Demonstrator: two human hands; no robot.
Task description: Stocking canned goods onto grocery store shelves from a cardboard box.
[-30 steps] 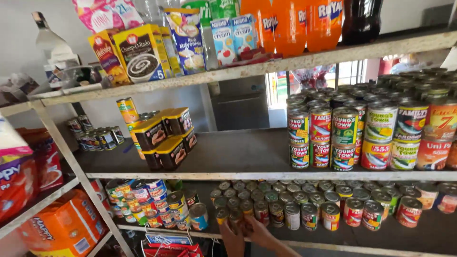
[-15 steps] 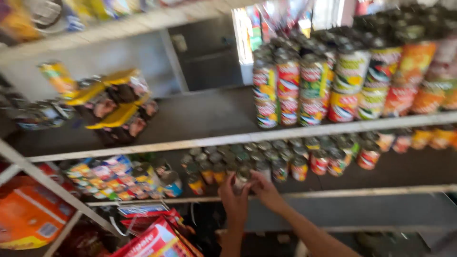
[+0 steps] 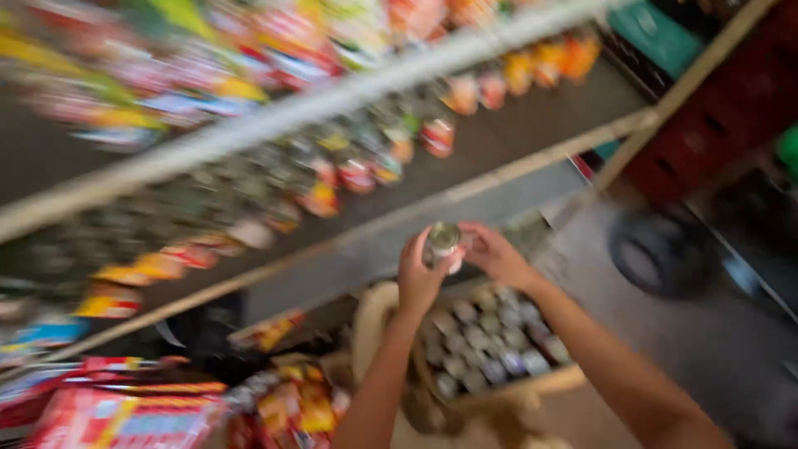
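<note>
Shelves of blurred tins (image 3: 357, 170) rise beyond the fingers as the left hand (image 3: 421, 278) and right hand (image 3: 496, 254) together grip a small tin (image 3: 443, 243), above a box of cans (image 3: 482, 345).

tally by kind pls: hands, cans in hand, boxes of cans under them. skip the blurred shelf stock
Hands: 2 (left hand, right hand)
Can held between both hands: 1 (can)
Open box of cans below the hands: 1 (box)
Total: 4
The cans inside the box and on the shelves are too blurred to count.
</note>
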